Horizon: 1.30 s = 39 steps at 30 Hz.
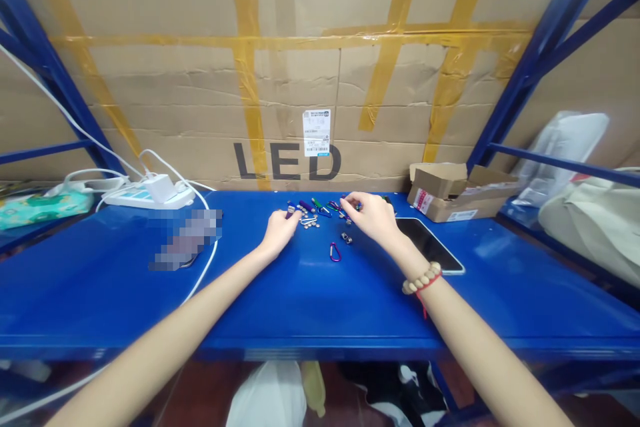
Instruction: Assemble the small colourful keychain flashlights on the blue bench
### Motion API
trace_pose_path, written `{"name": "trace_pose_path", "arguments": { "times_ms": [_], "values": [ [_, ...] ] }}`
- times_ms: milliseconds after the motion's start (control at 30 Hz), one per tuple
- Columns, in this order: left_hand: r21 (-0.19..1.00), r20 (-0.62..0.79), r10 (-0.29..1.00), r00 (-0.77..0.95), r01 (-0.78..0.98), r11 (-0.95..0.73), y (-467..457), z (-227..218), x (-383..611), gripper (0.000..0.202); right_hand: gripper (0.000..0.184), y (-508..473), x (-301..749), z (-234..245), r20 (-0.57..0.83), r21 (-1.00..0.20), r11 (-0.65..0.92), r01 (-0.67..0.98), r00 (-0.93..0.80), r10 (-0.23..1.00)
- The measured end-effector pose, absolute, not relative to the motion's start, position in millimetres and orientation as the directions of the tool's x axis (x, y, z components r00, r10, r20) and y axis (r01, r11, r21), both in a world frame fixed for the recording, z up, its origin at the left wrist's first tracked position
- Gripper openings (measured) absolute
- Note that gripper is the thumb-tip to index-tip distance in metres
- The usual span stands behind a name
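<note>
My left hand (281,233) is closed on a small purple cylinder with a silvery end, at the left side of a scatter of small parts. My right hand (373,215) has its fingers pinched together over the right side of this scatter; whatever is between them is too small to make out. Between the hands lie a purple tube (306,207), a green piece (317,203), a silver carabiner (309,221) and several small round metal discs (317,225). Nearer to me are two small silvery-dark pieces (347,238) and a purple carabiner (335,252).
A dark-screened tablet (433,250) lies beside my right forearm. Behind it stands an open cardboard box (443,197). On the left are a blurred-out object (187,240), a white power strip (135,196) and a white cable (211,257). Taped cardboard (200,100) backs the blue shelf (280,307).
</note>
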State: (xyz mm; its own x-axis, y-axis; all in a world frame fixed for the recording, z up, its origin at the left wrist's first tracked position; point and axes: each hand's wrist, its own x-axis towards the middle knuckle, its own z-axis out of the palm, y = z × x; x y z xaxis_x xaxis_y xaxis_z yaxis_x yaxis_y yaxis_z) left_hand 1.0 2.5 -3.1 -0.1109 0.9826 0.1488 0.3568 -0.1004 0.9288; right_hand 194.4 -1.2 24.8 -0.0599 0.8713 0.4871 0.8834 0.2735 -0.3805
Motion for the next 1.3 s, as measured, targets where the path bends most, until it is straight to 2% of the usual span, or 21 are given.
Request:
{"name": "trace_pose_path", "arguments": {
  "times_ms": [100,200,333,400,500,733,900,1000,1067,1167,1300],
  "values": [
    [0.995,0.019,0.993,-0.114,0.101,-0.008,1.0,5.7,-1.8,0.032,0.024,1.9,199.5,21.5,0.435,-0.317,0.214,0.924,-0.059,0.899],
    [0.999,0.043,0.991,-0.128,0.009,-0.042,0.5,17.0,-9.3,0.034,0.025,0.5,198.6,18.1,0.344,-0.319,0.323,0.891,-0.209,0.915],
    [0.983,0.141,0.961,-0.236,-0.079,-0.164,2.2,30.1,-22.6,0.038,0.044,-1.4,194.8,14.0,0.174,-0.431,0.549,0.716,-0.531,0.829],
    [0.979,0.145,0.955,-0.259,-0.1,-0.176,2.3,33.4,-25.9,0.039,0.049,-0.4,193.6,11.3,0.092,-0.495,0.567,0.659,-0.609,0.788],
    [0.984,0.121,0.966,-0.228,-0.104,-0.147,0.7,33.0,-24.1,0.038,0.041,2.0,192.0,7.2,0.05,-0.552,0.544,0.632,-0.626,0.778],
    [0.997,0.038,0.996,-0.085,-0.059,-0.043,-4.3,24.1,-10.3,0.04,0.02,3.1,185.2,4.5,0.122,-0.606,0.539,0.585,-0.601,0.79],
    [0.997,-0.061,0.996,0.069,-0.034,0.064,-2.4,20.1,-9.3,0.041,0.017,3.8,182.6,8.5,0.368,-0.623,0.573,0.532,-0.447,0.815],
    [0.996,-0.084,0.983,0.162,0.011,0.084,-2.0,16.7,-9.1,0.036,0.016,-0.1,179.6,14.0,0.536,-0.656,0.63,0.416,-0.331,0.777],
    [0.995,-0.095,0.967,0.236,0.064,0.082,-3.2,14.4,-7.9,0.038,0.015,-4.1,176.5,17.6,0.597,-0.652,0.67,0.355,-0.305,0.742],
    [0.991,-0.092,0.932,0.35,0.12,0.053,-6.4,12.3,-4.7,0.044,0.013,-9.0,172.2,20.1,0.587,-0.67,0.681,0.296,-0.349,0.73],
    [0.997,-0.006,0.907,0.421,0.068,-0.024,-10.4,13.8,-0.8,0.037,0.012,-11.0,169.6,19.1,0.558,-0.694,0.669,0.268,-0.388,0.734]
  ]
}}
